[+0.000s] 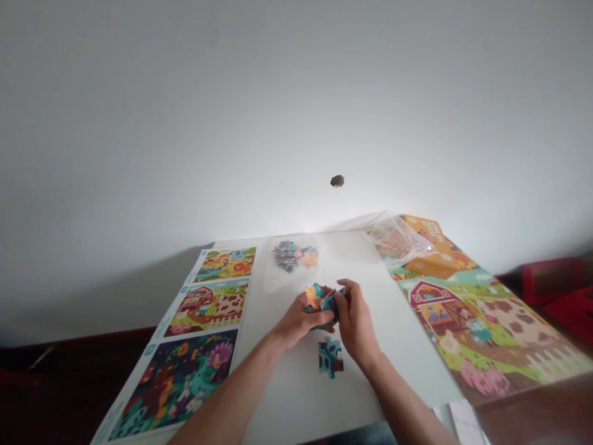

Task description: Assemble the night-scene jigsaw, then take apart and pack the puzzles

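Note:
My left hand [298, 321] is closed around several jigsaw puzzle pieces [313, 295], orange, teal and dark in colour, held above the white table. My right hand [356, 321] pinches a dark blue puzzle piece [330, 302] against that bunch, its index finger raised. Just below the hands, a teal and dark puzzle piece [330, 357] lies flat on the table. Beyond them, a clear plastic bag [294, 257] with more pieces in it rests on the tabletop. My fingers hide part of what they hold.
A sheet with three printed pictures [202, 309] lies along the left. On the right are a finished-looking farm picture [491, 334], an orange box [430, 241] and crumpled clear plastic [401, 238]. The white table [278, 402] meets a wall [296, 123] with a hole.

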{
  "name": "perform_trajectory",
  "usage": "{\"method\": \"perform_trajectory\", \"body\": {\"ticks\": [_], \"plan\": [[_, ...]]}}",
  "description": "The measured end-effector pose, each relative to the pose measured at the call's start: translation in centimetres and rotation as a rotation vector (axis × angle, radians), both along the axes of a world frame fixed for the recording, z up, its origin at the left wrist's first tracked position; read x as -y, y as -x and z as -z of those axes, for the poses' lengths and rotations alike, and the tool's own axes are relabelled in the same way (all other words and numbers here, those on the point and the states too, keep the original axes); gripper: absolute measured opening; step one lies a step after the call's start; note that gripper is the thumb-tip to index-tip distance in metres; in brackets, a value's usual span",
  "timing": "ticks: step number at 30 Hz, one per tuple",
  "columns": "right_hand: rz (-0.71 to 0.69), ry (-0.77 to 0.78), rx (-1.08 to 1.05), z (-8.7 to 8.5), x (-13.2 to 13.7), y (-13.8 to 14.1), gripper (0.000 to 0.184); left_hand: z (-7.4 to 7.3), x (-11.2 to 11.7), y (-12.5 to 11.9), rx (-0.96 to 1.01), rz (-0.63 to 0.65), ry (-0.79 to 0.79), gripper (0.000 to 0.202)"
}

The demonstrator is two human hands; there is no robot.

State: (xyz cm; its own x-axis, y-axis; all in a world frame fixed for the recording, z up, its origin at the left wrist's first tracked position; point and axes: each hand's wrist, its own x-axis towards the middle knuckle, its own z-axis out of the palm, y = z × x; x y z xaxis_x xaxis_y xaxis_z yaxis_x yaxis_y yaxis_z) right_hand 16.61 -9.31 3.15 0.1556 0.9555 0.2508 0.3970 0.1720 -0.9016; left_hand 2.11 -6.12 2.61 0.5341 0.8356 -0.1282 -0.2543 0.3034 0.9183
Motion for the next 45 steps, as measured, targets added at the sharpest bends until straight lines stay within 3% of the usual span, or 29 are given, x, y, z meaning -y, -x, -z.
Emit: {"method": "perform_trajectory", "body": {"ticks": [4,7,9,13,17,22,25,30,34,38,41,45], "plan": [[-0.106,-0.117,0.001,-0.2,0.3,0.5,0.035,0.4,-0.3,0.3,0.009,-0.078,0.038,0.045],[-0.078,-0.128,0.031,-0.5,1.0,-0.4,0.036,0.0,-0.8,1.2,-0.008,-0.075,0.01,0.046],[-0.098,-0.082,0.167,-0.5,1.9,-1.4,0.036,-0.7,-1.3,2.3,-0.057,-0.067,-0.036,0.047],[-0.348,0.103,0.601,-0.3,4.2,-2.8,0.05,-1.6,-2.2,4.8,-0.19,-0.146,-0.155,0.046],[-0.342,0.246,0.761,-0.5,5.1,-2.8,0.042,-1.7,-2.5,5.5,-0.365,-0.286,-0.332,0.041],[-0.356,0.287,0.575,-0.7,3.7,-2.1,0.03,-1.8,-2.0,4.5,-0.434,-0.442,-0.536,0.044],[-0.363,0.322,0.313,-0.2,1.6,-0.8,0.016,-2.0,-1.8,4.2,-0.366,-0.466,-0.491,0.046],[-0.314,0.355,-0.109,0.7,-3.8,2.4,0.029,-1.7,-2.2,5.2,-0.182,-0.583,-0.409,0.05],[-0.237,0.37,-0.348,0.7,-7.5,3.6,0.038,-0.9,-2.5,6.5,0.025,-0.338,-0.225,0.057],[-0.164,0.295,-0.483,1.3,-8.2,3.6,0.042,-0.7,-2.6,7.0,-0.025,-0.106,-0.024,0.053],[-0.116,0.213,-0.439,2.3,-7.4,3.3,0.041,-1.0,-2.5,7.2,-0.052,0.039,0.08,0.054],[-0.176,0.066,-0.233,2.6,-6.0,3.4,0.034,-1.9,-2.2,7.8,-0.04,0.278,0.147,0.061]]}}
